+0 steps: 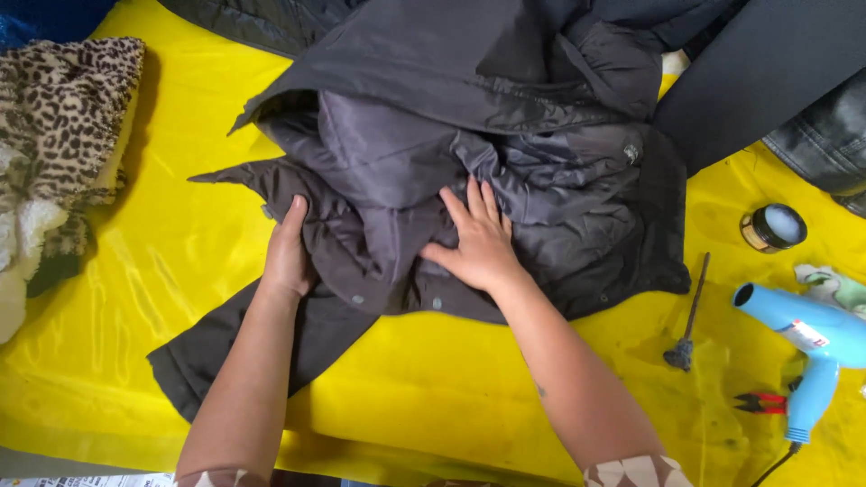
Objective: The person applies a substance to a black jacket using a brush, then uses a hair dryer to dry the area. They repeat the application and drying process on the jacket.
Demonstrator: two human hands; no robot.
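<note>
Item: dark padded jacket (469,171), bunched on yellow-covered counter (108,316). Left hand (287,255) clamped on fold; right hand (478,243) flat, fingers apart. Risk judged: slick fabric slipping, folds springing back; blue hair dryer (812,347) near sleeve path

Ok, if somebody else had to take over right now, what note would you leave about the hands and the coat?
Left hand: grip closed on a fold of the dark jacket.
Right hand: flat, fingers spread, pressing the crumpled middle.
Jacket: bunched on the yellow sheet, one sleeve trailing toward the near edge.
Blue hair dryer, small brush, red-handled pliers and jar lie untouched at right.
Done: jacket laid out. Left: it is not yet flat.
</note>
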